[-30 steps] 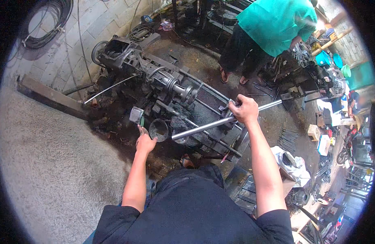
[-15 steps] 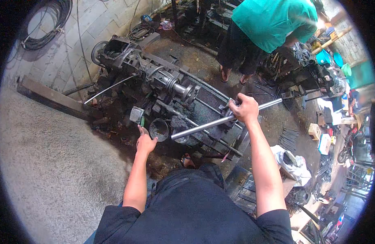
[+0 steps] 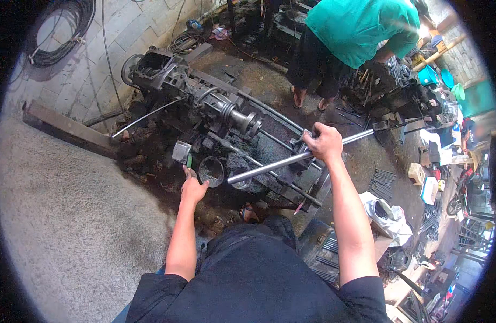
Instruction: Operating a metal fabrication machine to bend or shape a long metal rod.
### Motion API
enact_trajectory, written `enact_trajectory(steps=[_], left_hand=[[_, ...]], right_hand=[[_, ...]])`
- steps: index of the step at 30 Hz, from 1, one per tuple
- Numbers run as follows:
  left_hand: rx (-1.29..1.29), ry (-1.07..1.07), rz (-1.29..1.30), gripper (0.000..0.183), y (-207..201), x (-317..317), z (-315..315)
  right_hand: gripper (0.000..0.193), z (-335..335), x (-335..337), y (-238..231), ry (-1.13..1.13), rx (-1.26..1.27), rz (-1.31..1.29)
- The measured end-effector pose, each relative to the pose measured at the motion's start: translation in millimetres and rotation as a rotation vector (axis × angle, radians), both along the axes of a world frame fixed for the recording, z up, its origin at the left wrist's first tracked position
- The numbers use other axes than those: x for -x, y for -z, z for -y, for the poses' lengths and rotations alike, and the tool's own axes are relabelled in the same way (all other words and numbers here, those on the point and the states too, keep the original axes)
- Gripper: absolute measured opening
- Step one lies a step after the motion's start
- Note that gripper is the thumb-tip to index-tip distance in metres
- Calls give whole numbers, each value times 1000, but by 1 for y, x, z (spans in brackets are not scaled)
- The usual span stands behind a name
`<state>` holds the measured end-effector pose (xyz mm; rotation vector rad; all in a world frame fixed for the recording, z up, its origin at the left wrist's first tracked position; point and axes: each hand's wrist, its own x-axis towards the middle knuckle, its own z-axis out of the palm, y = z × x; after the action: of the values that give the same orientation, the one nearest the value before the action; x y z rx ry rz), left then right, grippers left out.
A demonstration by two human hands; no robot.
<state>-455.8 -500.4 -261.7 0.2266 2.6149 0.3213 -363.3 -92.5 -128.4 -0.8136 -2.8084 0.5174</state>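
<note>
My right hand [image 3: 324, 143] is closed around a long, smooth steel bar [image 3: 269, 169], which slants up to the right across the front of a lathe [image 3: 205, 99]. My left hand [image 3: 193, 187] is to the left, thumb and forefinger spread apart. Its fingertips reach up to a small green piece [image 3: 189, 160] below a grey box-shaped part [image 3: 181, 151]; whether they touch it I cannot tell. Just right of that hand sits a round bowl [image 3: 211, 171] with dark bits inside. The lathe's round spindle end [image 3: 252, 124] lies beyond the bar.
Beyond the lathe, a person in a green shirt [image 3: 361, 32] bends over. A white sack [image 3: 385, 219] and a bundle of rods [image 3: 382, 183] lie on the right. A rough grey slab [image 3: 92, 220] fills the left, and a cable coil [image 3: 62, 32] hangs on the wall.
The lathe's spindle end looks turned, its face different from before. Both hands and the steel bar are in almost the same places.
</note>
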Motion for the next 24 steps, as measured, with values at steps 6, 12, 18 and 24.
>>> enact_trajectory(steps=[6,12,18,24], left_hand=[[1,-8,51,93,-4,3,-1],[-17,-3,2,92,4,1,3],[-29,-5,27,92,-1,1,0],[-4,-17,58,94,-7,1,-3]], right_hand=[[34,1,1,-1,18,31,25],[35,2,1,-1,10,19,31],[35,2,2,-1,7,4,34],[34,3,2,-1,18,29,42]])
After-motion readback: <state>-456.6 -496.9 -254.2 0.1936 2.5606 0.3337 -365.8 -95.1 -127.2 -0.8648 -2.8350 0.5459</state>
